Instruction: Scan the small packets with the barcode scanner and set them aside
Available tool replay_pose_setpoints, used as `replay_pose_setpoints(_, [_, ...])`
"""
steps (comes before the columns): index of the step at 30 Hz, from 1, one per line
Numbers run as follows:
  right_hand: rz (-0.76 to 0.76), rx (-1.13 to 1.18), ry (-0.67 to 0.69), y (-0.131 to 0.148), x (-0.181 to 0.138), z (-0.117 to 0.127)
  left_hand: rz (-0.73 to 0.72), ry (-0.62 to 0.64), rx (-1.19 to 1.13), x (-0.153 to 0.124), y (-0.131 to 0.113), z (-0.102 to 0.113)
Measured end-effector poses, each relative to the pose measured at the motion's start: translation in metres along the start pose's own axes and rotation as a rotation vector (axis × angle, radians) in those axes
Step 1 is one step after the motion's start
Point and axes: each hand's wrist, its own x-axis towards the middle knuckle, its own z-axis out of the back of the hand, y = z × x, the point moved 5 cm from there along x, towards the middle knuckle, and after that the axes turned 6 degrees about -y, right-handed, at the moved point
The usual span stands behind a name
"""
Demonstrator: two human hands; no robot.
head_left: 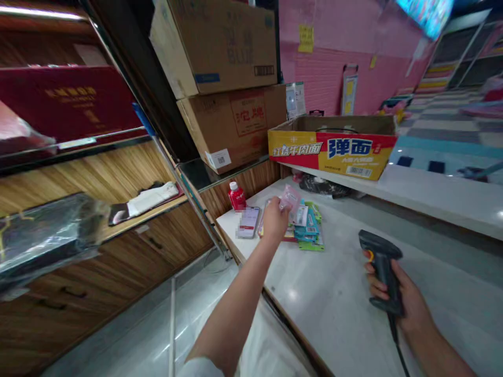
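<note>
The small pink plastic packet (291, 196) is pinched between the fingertips of the left hand (274, 220), over a pile of flat blue, green and white packets (309, 229) on the smooth white surface (334, 298). Well apart from it, the right hand (409, 303) is wrapped around the handle of a black corded handheld scanner (387, 277). Beside the pile lies a light-screened smartphone (249, 222); just behind that stands a red bottle with a white cap (237, 197).
</note>
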Motion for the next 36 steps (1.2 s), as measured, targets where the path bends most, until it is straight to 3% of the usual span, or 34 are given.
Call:
replay_pose_setpoints(7, [0.009, -0.020, -0.081, 0.001, -0.004, -0.003, 0.256, 0.415, -0.591, -0.094, 0.038, -0.071])
replay_pose_setpoints(10, [0.045, -0.058, -0.149, 0.003, -0.007, -0.001, 0.278, 0.475, -0.578, -0.111, 0.051, -0.087])
replay_pose_setpoints(14, [0.057, -0.059, -0.191, 0.006, -0.009, 0.002, 0.258, 0.471, -0.436, -0.112, 0.054, -0.090])
replay_pose_setpoints(17, [0.066, -0.049, -0.222, 0.010, -0.010, 0.004, 0.147, 0.487, -0.319, -0.109, 0.047, -0.086])
replay_pose_setpoints(22, [0.060, -0.070, -0.213, 0.013, -0.012, -0.003, 0.037, 0.382, -0.157, -0.102, 0.046, -0.078])
replay_pose_setpoints(31, [0.081, -0.471, -0.130, 0.013, -0.031, -0.042, 0.165, 0.224, -0.429, -0.097, 0.060, -0.081])
replay_pose_setpoints(36, [0.069, -0.655, -0.146, -0.004, -0.038, -0.036, 0.306, 0.161, -0.627, -0.108, 0.061, -0.077])
